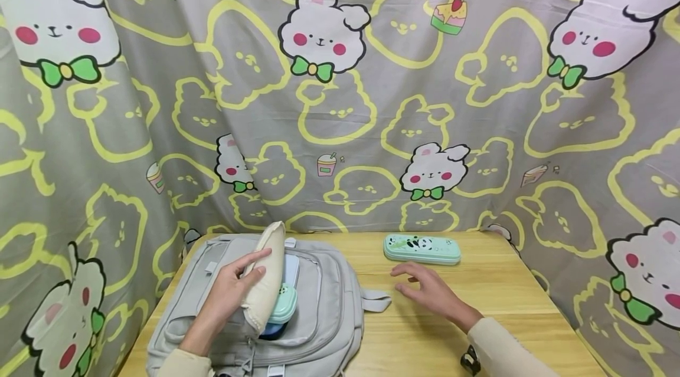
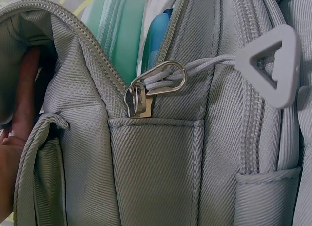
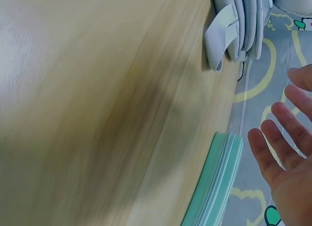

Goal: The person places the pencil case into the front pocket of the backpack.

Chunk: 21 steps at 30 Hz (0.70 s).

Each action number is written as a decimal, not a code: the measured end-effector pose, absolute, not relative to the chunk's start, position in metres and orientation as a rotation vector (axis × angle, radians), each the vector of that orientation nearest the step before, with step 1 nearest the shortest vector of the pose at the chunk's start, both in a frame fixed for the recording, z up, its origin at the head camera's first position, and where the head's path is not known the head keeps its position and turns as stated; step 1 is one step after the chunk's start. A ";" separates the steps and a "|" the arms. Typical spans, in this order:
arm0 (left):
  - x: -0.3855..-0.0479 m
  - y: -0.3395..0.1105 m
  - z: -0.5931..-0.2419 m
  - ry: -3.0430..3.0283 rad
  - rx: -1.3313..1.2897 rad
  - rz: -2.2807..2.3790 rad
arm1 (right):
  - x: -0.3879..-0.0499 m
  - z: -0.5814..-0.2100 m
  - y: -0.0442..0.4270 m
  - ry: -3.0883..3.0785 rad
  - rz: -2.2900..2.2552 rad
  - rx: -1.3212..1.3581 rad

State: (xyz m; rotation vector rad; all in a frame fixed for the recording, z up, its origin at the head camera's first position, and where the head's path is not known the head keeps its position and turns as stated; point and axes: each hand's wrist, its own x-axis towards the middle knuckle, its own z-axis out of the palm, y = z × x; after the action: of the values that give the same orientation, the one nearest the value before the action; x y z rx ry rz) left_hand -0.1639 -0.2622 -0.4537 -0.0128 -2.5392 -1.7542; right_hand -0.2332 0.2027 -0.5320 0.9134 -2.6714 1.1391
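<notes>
A grey backpack (image 1: 340, 312) lies on the table with its front pocket unzipped. My left hand (image 1: 228, 288) holds the pale pocket flap (image 1: 268, 285) raised, thumb on the side facing me. Inside the pocket sit a mint-green zipped case (image 1: 285, 304), a light blue flat item (image 1: 290, 269) and something dark blue (image 1: 273, 330), partly hidden. The left wrist view shows the mint case (image 2: 129, 33) behind the zipper teeth. My right hand (image 1: 432, 293), fingers apart and relaxed, hovers just in front of a mint pencil case (image 1: 422, 249) with a panda print, touching nothing.
The wooden table (image 1: 462, 335) carries the backpack at left and the pencil case at the back right. A grey strap (image 1: 376, 300) sticks out from the bag's right side. A patterned curtain (image 1: 340, 100) hangs behind and at both sides.
</notes>
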 end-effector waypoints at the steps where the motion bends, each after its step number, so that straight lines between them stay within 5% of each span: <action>1: -0.164 -0.262 -0.454 -2.539 -0.013 -1.753 | -0.233 -0.532 0.204 -2.668 1.121 0.913; 21: -0.163 -0.261 -0.454 -2.523 -0.025 -1.750 | -0.249 -0.538 0.235 -2.663 0.972 0.750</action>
State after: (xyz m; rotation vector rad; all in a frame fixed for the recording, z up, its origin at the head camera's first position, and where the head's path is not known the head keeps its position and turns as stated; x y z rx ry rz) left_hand -0.1627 -0.2606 -0.4543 -0.0254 -2.5229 -1.7502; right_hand -0.2488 0.2353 -0.5382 0.7501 -2.6631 0.9721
